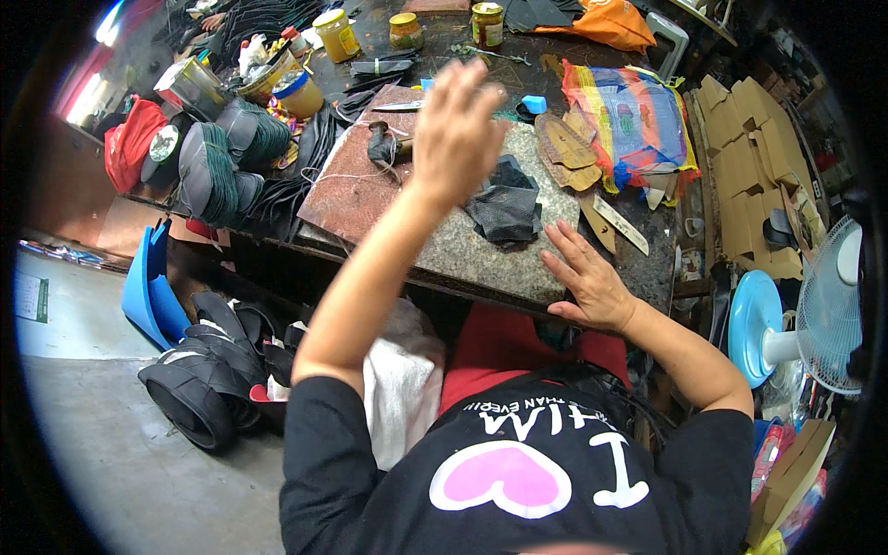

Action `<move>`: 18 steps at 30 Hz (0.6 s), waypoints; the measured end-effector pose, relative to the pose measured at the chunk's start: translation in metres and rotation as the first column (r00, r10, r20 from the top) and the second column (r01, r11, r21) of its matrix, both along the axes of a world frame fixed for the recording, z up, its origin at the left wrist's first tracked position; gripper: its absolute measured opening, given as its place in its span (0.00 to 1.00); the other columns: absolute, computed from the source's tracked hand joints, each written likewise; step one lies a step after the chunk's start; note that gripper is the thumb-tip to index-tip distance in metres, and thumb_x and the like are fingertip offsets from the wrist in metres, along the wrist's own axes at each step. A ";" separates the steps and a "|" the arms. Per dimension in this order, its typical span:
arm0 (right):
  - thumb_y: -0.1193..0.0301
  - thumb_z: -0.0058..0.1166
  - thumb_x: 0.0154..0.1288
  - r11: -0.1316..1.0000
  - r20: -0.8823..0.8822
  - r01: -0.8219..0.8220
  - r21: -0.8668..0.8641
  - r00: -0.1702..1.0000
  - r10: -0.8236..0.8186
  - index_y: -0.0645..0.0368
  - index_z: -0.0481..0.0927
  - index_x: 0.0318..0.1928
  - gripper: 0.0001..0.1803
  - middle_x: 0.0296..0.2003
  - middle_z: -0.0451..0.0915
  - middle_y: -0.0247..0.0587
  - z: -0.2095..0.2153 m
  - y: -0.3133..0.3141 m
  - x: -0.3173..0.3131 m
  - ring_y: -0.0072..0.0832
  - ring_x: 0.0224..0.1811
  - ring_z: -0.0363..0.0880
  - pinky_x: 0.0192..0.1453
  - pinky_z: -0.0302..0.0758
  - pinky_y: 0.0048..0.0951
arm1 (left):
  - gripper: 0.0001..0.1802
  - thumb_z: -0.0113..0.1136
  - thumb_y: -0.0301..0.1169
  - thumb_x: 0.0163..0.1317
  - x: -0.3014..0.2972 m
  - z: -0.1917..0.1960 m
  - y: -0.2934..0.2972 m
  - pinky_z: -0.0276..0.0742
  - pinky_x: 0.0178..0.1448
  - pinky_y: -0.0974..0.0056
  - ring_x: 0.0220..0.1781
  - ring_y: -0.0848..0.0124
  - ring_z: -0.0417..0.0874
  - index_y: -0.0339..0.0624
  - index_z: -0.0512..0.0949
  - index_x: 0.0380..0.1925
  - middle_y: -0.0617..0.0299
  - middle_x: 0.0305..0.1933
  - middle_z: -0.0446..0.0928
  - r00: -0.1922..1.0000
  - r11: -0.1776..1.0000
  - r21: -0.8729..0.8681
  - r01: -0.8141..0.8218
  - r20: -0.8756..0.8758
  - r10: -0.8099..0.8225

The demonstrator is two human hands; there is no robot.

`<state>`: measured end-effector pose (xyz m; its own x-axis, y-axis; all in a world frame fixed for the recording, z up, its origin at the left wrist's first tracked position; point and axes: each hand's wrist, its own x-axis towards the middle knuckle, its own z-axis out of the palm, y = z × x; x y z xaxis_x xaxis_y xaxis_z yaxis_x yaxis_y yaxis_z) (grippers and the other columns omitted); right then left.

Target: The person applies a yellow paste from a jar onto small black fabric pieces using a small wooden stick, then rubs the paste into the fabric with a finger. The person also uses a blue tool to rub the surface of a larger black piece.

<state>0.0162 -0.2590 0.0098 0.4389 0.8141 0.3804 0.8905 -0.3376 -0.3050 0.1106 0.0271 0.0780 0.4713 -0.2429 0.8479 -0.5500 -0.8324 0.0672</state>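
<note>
My left hand is raised over the workbench, a little smeared by motion, its fingers stretched out and nothing visible in it. Below and right of it, a piece of black leather-like material lies crumpled on a grey stone slab. My right hand hovers by the slab's front edge with fingers spread, holding nothing. Beyond its fingertips lie a pale strip like a ruler and brown sole-shaped patterns. A dark hammer-like tool rests on the reddish board left of my left hand.
Jars stand along the back. Bundles of dark cord-tied pieces crowd the left. A colourful mesh mat lies right, beside cardboard boxes and a blue fan. Black padded items sit on the floor at left.
</note>
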 end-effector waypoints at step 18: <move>0.46 0.76 0.44 0.997 -0.158 0.076 -0.011 0.985 -0.076 0.42 0.64 0.75 0.57 0.76 0.59 0.50 0.005 0.001 0.004 0.51 0.79 0.56 0.81 0.50 0.59 | 0.52 0.70 0.48 0.58 0.325 -0.041 0.100 0.52 0.80 0.35 0.83 0.40 0.47 0.54 0.53 0.78 0.49 0.82 0.51 0.565 0.738 0.196 -0.646 -0.527 0.635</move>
<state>0.0201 -0.2580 0.0152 0.5537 0.7778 0.2975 0.8030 -0.4042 -0.4379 0.4356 0.1271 0.0366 0.8584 0.3149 0.4049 0.2617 -0.9478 0.1823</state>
